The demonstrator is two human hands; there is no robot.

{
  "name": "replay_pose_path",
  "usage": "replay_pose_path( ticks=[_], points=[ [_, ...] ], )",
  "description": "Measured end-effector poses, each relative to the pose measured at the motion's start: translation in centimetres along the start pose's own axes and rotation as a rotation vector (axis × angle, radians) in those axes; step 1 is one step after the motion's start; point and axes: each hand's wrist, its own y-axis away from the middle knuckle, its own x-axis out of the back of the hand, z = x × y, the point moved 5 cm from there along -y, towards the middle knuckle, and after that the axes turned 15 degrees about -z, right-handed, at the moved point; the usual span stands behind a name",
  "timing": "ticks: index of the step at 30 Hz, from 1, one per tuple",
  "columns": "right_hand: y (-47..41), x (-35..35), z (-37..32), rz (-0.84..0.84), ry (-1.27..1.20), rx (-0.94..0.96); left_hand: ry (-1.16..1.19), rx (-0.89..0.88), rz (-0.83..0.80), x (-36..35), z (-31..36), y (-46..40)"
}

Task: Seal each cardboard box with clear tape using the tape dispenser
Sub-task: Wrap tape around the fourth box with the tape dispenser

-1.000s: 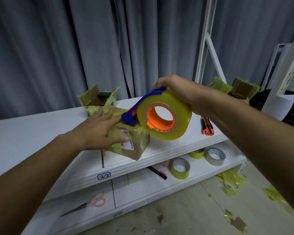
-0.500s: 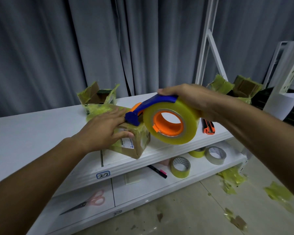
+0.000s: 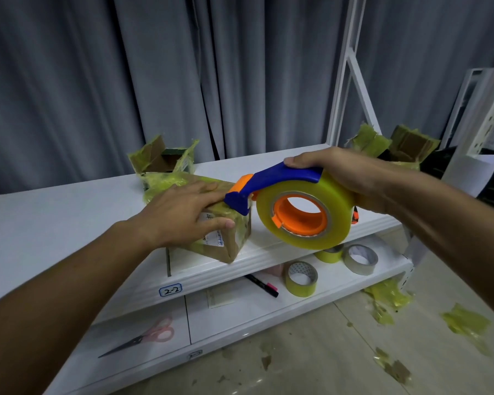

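A small cardboard box (image 3: 234,246), wrapped in yellowish clear tape, sits at the front edge of the white shelf top (image 3: 69,223). My left hand (image 3: 183,215) lies flat on its lid, thumb against the near side. My right hand (image 3: 342,172) grips the blue and orange tape dispenser (image 3: 294,206) with its big clear roll. The dispenser's blue nose touches the box's right top edge. An open box (image 3: 163,161) with raised flaps stands just behind.
More open taped boxes (image 3: 394,146) stand at the back right by a white frame post (image 3: 345,72). On the lower shelf lie tape rolls (image 3: 301,277), a black marker (image 3: 261,285) and pink scissors (image 3: 146,337). Tape scraps (image 3: 465,323) litter the floor.
My right hand has carried the dispenser rightward along the box top to its right edge and lowered it. My left hand has stayed flat on the box.
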Motion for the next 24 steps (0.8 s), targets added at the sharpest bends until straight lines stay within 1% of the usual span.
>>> replay_pose_path(
  ticks=[6, 9, 13, 15, 17, 22, 24],
  points=[
    [2.7, 1.7, 1.3, 0.043, -0.010, 0.012, 0.014, 0.012, 0.040, -0.5, -0.1, -0.4],
    [3.2, 2.1, 1.6, 0.037, 0.029, -0.023, 0.045, -0.006, 0.023, -0.5, 0.1, -0.6],
    [2.3, 2.0, 1.0, 0.039, 0.120, -0.108, 0.086, -0.090, 0.008, 0.0, 1.3, -0.3],
    [1.6, 1.9, 0.1, 0.020, 0.175, -0.141, 0.084, -0.095, -0.012, 0.2, 1.5, -0.4],
    [1.0, 1.2, -1.2, -0.015, 0.244, -0.127, 0.094, -0.093, -0.023, 0.1, 1.4, -0.5],
    [0.1, -0.5, -4.5, -0.043, 0.366, -0.102, 0.168, -0.088, 0.032, -0.7, 0.7, -0.2],
    [-1.0, -1.5, -4.8, -0.068, 0.508, -0.138, 0.164, -0.085, 0.062, -0.7, 0.7, -0.2]
  ],
)
